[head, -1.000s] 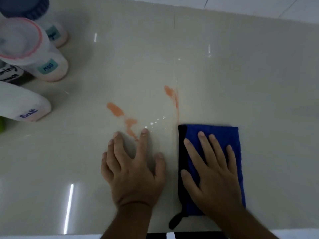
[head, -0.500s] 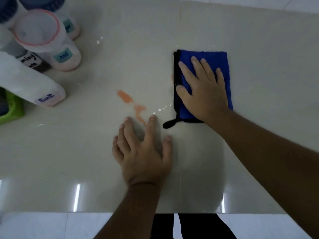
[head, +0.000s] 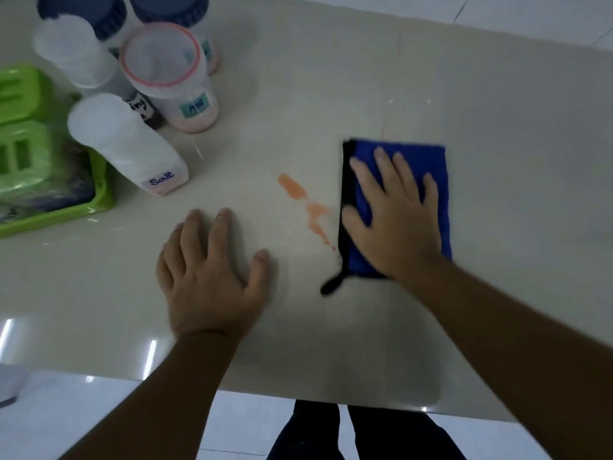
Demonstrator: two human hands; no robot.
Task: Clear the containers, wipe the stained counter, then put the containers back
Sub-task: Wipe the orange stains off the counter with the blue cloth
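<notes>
An orange stain (head: 306, 209) streaks the beige counter (head: 331, 94) near its middle. Just right of it lies a folded blue cloth (head: 434, 180) with a black edge, and my right hand (head: 394, 217) presses flat on top of it. My left hand (head: 212, 273) rests flat on the bare counter left of the stain, fingers spread. Several containers stand grouped at the far left: a white Salt bottle (head: 129, 144), a pink-rimmed MSG jar (head: 175, 81), a white bottle (head: 73, 58) and two blue-lidded jars (head: 86, 11).
A green plastic tray (head: 59, 207) with green items sits at the left edge, beside the Salt bottle. The counter's front edge runs just below my forearms, with white floor tiles and my dark trousers (head: 358, 433) beneath.
My right hand pushed the cloth forward over the right-hand stain, which is gone, then drew it back toward me. My left hand shifted left of the remaining stain. The view swung right.
</notes>
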